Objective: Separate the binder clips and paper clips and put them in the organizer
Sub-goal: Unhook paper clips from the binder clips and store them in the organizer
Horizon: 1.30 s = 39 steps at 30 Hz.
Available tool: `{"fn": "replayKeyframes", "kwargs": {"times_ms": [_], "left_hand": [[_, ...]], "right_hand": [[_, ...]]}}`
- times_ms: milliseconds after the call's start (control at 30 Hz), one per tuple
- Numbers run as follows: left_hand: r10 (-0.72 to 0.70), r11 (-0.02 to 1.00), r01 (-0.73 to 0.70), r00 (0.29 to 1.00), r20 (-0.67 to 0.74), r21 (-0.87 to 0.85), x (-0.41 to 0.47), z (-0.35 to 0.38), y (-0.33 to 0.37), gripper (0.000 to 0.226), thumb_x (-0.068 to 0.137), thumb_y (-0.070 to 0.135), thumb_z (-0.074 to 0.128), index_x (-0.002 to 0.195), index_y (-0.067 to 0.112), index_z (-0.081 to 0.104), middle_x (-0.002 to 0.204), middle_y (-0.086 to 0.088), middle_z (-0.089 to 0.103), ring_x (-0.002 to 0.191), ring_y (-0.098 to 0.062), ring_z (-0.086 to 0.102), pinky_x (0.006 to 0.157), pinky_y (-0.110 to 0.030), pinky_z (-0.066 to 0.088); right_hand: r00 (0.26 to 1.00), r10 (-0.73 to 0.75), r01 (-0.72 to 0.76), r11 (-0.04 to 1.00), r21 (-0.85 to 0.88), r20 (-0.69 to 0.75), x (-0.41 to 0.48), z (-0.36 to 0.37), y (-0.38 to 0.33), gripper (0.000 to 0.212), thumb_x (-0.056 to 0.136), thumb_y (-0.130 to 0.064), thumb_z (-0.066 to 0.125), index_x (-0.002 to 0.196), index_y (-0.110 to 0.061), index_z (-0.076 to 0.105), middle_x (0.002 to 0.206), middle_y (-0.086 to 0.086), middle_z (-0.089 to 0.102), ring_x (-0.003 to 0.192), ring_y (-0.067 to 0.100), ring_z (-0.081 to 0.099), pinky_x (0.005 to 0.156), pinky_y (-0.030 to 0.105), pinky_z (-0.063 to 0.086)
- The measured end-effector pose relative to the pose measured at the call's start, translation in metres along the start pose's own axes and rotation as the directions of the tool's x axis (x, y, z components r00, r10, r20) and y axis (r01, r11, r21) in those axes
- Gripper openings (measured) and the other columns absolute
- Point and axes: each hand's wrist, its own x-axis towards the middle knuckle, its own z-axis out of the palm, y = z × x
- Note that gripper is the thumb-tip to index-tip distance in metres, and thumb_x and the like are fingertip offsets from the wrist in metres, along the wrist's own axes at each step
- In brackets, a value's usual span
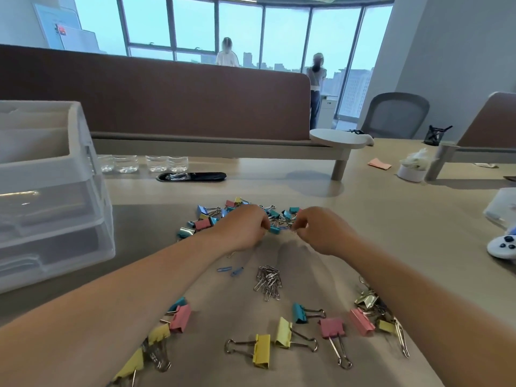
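**Hands sorting a mixed clip pile, with loose groups close by**

Both hands reach into the far mixed pile (240,216) of small coloured binder clips and wire clips on the worktop (391,219). The left hand (244,227) is curled, fingers pinched together at a teal clip; the right hand (321,230) is likewise curled with fingertips pinched close, but what either one holds is too small to tell.

The likely risk is the forearms: they pass just beside the sorted groups, and a sweep back could scatter the silver paper clips (268,282) or drag binder clips into them. Tangled wire handles could also lift several clips at once.

The paper clips lie in a tight heap between the arms, with two blue paper clips (230,270) just beside it. Larger binder clips (282,336) in yellow, pink and teal lie spread nearest the person. The clear drawer organizer (55,196) stands well apart at the left, and no clips can be seen in it.
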Motion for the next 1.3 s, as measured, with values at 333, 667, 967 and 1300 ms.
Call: {"fn": "replayKeyframes", "kwargs": {"times_ms": [333,667,967,1300], "left_hand": [[0.121,0.955,-0.155,0.982,0.145,0.251,0.046,0.009,0.01,0.042,0.086,0.007,0.058,0.124,0.023,0.064,0.113,-0.009,0.059,0.1,-0.028,0.058,0.074,-0.032,0.044],[0.122,0.972,-0.137,0.989,0.089,0.19,0.052,0.019,-0.003,0.026,0.093,0.017,0.055,0.118,0.017,0.062,0.11,-0.01,0.058,0.097,-0.025,0.057,0.072,-0.031,0.041],[0.011,1.0,-0.012,0.999,0.039,0.023,0.053,0.002,-0.017,0.024,0.099,0.018,0.05,0.121,0.023,0.056,0.103,0.002,0.053,0.09,-0.015,0.046,0.081,-0.034,0.04],[0.013,0.999,-0.015,0.999,-0.039,-0.037,0.07,-0.002,-0.025,0.018,0.089,0.013,0.061,0.104,0.021,0.057,0.108,0.001,0.058,0.093,-0.017,0.055,0.073,-0.027,0.045]], "right_hand": [[0.991,-0.071,0.097,0.966,-0.239,0.115,0.05,0.01,0.018,0.028,0.089,-0.033,0.062,0.113,-0.019,0.064,0.116,0.003,0.056,0.101,0.025,0.059,0.082,0.037,0.051],[0.988,-0.143,0.153,0.967,-0.203,0.061,0.048,0.006,0.03,0.034,0.089,-0.028,0.058,0.123,-0.025,0.062,0.119,-0.004,0.059,0.106,0.021,0.058,0.083,0.034,0.049],[0.993,-0.1,0.106,0.989,-0.108,0.054,0.053,-0.007,0.022,0.037,0.09,-0.026,0.058,0.127,-0.025,0.064,0.12,0.003,0.058,0.1,0.02,0.057,0.087,0.033,0.051],[0.982,-0.085,0.113,0.98,-0.163,0.168,0.073,0.003,0.002,0.033,0.09,-0.015,0.057,0.121,-0.017,0.067,0.117,0.002,0.065,0.094,0.017,0.056,0.075,0.025,0.044]]}}
